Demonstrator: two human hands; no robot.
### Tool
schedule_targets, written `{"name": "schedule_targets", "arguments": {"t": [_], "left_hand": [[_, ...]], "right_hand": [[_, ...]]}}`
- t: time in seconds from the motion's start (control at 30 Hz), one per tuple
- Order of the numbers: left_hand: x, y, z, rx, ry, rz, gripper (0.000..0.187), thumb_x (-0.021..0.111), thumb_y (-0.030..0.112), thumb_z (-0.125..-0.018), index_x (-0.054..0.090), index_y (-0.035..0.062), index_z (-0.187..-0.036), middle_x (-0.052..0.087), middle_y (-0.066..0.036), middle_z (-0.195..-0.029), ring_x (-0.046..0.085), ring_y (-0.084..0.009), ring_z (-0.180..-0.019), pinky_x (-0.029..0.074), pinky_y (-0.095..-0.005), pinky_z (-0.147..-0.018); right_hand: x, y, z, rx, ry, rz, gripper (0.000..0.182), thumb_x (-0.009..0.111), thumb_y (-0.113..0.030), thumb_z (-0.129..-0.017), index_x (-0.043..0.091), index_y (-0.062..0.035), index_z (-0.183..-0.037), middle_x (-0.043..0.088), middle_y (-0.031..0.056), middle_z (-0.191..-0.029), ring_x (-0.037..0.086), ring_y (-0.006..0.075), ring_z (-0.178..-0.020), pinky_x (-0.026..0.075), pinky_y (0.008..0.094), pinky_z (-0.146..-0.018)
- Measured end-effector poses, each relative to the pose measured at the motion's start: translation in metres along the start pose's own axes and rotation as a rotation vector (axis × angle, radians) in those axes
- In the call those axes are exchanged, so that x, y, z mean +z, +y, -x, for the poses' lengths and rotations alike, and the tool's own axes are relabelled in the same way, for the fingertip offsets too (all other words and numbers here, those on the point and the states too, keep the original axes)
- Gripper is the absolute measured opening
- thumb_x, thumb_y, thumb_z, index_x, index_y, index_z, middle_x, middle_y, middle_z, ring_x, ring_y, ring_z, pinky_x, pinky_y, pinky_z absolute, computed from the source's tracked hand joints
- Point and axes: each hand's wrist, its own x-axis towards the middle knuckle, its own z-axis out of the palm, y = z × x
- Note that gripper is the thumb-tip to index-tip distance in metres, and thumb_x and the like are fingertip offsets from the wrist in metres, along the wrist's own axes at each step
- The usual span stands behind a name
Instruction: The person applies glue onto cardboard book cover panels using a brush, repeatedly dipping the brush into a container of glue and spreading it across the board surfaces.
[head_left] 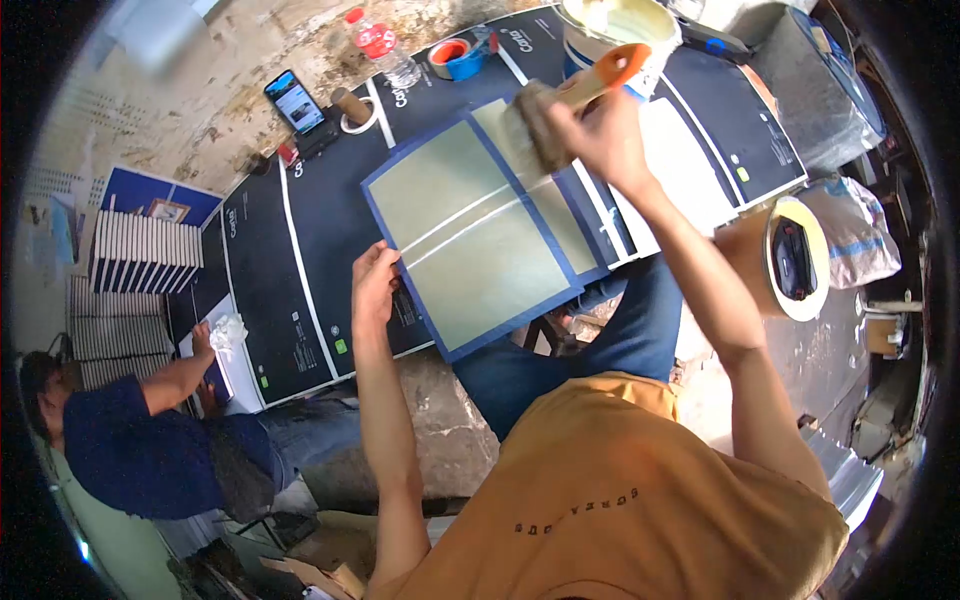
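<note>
My right hand (605, 140) is closed round a wide paintbrush (616, 68) with an orange-tipped handle. Its bristles, smeared by motion, lie over a grey-green sheet with a blue border (572, 215). On top of that sheet and to its left rests a grey-green book cover (460, 190) with blue edges and two pale lines across its middle. At the left edge of this cover, my left hand (375, 285) pinches the border between thumb and fingers. A bucket (655, 62) with pale paste on its rim stands just beyond the brush.
Along the back of the black-covered table (320, 215) stand a phone (295, 103), a bottle (385, 50) and tape rolls (462, 60). White sheets (672, 160) lie at right, near a large cardboard tube (765, 255). At left, another person (150, 430) works beside stacked books (147, 252).
</note>
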Motion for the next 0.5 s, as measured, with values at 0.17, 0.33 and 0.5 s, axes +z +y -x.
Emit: {"name": "schedule_targets", "arguments": {"t": [0.17, 0.33, 0.5], "left_hand": [[-0.009, -0.001, 0.000, -0.008, 0.029, -0.049, 0.014, 0.059, 0.016, -0.088, 0.064, 0.0145, -0.101, 0.064, 0.006, -0.084, 0.055, -0.0045, -0.065, 0.039, -0.0221, -0.056], [-0.007, -0.004, -0.001, 0.018, 0.053, 0.009, 0.007, 0.063, 0.013, -0.082, 0.063, 0.0135, -0.089, 0.057, 0.008, -0.075, 0.049, -0.0025, -0.059, 0.032, -0.0203, -0.051], [-0.011, -0.005, 0.002, 0.050, 0.023, -0.013, 0.026, 0.067, 0.014, -0.080, 0.068, 0.0052, -0.104, 0.064, 0.001, -0.084, 0.055, -0.0074, -0.069, 0.040, -0.0231, -0.058]], "right_hand": [[-0.004, -0.009, 0.062, 0.266, -0.330, 0.080, 0.022, 0.068, -0.019, -0.085, 0.067, 0.0021, -0.090, 0.068, 0.0098, -0.075, 0.065, 0.0149, -0.071, 0.052, 0.0329, -0.067], [-0.081, -0.014, 0.081, 0.260, 0.086, 0.098, 0.024, 0.071, -0.020, -0.088, 0.066, 0.0028, -0.085, 0.065, 0.0047, -0.068, 0.060, 0.0104, -0.063, 0.048, 0.0283, -0.058], [-0.055, -0.060, 0.116, 0.307, 0.084, -0.003, 0.020, 0.070, -0.017, -0.087, 0.065, 0.0027, -0.088, 0.063, 0.0045, -0.073, 0.056, 0.0083, -0.072, 0.044, 0.0245, -0.066]]}}
